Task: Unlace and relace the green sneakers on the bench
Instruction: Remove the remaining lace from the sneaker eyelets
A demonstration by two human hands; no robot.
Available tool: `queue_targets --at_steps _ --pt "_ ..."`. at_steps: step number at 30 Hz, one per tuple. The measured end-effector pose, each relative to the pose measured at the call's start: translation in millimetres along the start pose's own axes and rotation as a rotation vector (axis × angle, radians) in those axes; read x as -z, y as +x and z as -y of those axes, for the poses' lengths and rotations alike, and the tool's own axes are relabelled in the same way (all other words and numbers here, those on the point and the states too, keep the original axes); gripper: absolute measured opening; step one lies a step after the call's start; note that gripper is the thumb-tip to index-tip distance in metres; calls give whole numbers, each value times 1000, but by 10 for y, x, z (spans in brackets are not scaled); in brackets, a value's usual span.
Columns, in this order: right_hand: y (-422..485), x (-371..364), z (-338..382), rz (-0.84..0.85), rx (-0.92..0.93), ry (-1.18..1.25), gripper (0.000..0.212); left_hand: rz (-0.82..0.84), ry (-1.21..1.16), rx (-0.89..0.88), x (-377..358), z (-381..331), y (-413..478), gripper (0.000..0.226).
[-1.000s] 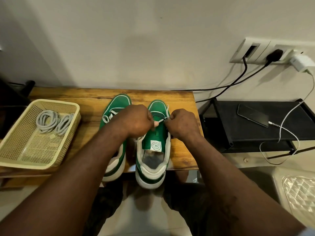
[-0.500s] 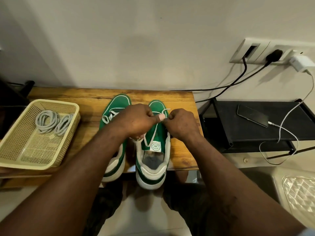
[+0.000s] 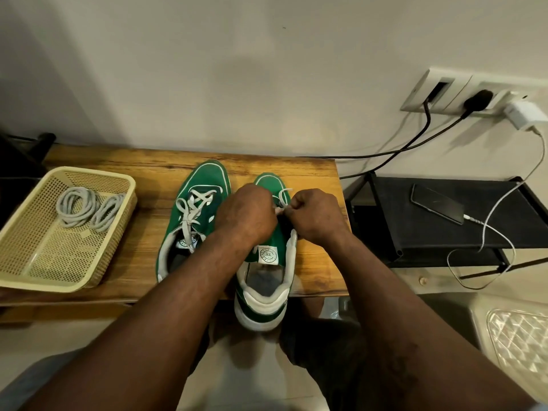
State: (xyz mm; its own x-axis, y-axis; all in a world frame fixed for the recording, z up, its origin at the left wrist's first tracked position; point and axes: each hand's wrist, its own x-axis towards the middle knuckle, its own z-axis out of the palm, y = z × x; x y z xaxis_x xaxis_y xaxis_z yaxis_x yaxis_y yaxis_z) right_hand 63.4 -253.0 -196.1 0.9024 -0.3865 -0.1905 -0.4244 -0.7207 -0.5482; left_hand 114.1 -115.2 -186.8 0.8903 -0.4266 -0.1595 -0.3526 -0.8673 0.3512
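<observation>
**Hands Meet Over a Sneaker's Lace**

Two green sneakers stood side by side, toes to the wall, on a wooden bench [image 3: 142,173]. The left hand [image 3: 247,215] and right hand [image 3: 318,215] met above the right sneaker [image 3: 262,307], whose heel overhung the bench's near edge. Both hands, fingers curled, pinched its white lace [image 3: 283,199]. The left sneaker [image 3: 204,180] sat laced just beside it. Coiled laces [image 3: 86,210] lay in a yellow basket [image 3: 98,174] at the bench's left end. A phone [image 3: 436,203] rested on a black shelf [image 3: 480,232] to the right.
</observation>
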Motion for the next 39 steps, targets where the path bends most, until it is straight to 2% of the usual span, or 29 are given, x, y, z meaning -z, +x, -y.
queue_targets --at_steps 7,11,13,16,18,20,23,26,27,28,30,31,33,36,39 --pt "4 12 -10 16 8 19 22 -35 22 5 -41 30 12 16" --pt "0 10 -3 13 6 20 22 -113 124 -53 -70 -13 -55 16" --pt "-3 5 5 10 -19 49 20 -110 101 -68 -94 -13 -53 18" --pt "-12 -15 12 -17 -67 79 20 -71 -164 -30 -47 46 17 7" --pt "-6 -38 4 -28 -88 77 22 -6 -375 15 66 82 40 21" --pt "7 -54 -4 -27 -109 97 24 69 -688 48 275 88 0 24" --pt "17 -57 -8 -17 -116 112 26 125 -1252 -34 617 93 -110 18" --pt "14 -57 -6 -16 -111 131 24 79 -1581 -33 754 103 -139 24" --pt "11 -55 -6 -16 -115 136 23 41 -1550 1 744 97 -120 25" --pt "8 -53 0 -15 -116 136 22 -18 -1372 31 717 93 -90 24" --pt "4 -55 7 -14 -111 128 22 -69 -761 24 594 114 -38 13" --pt "5 -56 8 -12 -107 125 22 -36 -496 2 509 126 -38 11" --pt "-1 -44 13 -2 -103 130 23 45 -147 -50 350 130 -61 17" --pt "-5 -32 5 7 -91 117 23 -7 91 -63 182 59 -70 16" --pt "-13 -28 11 11 -80 106 23 -56 166 -16 92 12 -53 18"
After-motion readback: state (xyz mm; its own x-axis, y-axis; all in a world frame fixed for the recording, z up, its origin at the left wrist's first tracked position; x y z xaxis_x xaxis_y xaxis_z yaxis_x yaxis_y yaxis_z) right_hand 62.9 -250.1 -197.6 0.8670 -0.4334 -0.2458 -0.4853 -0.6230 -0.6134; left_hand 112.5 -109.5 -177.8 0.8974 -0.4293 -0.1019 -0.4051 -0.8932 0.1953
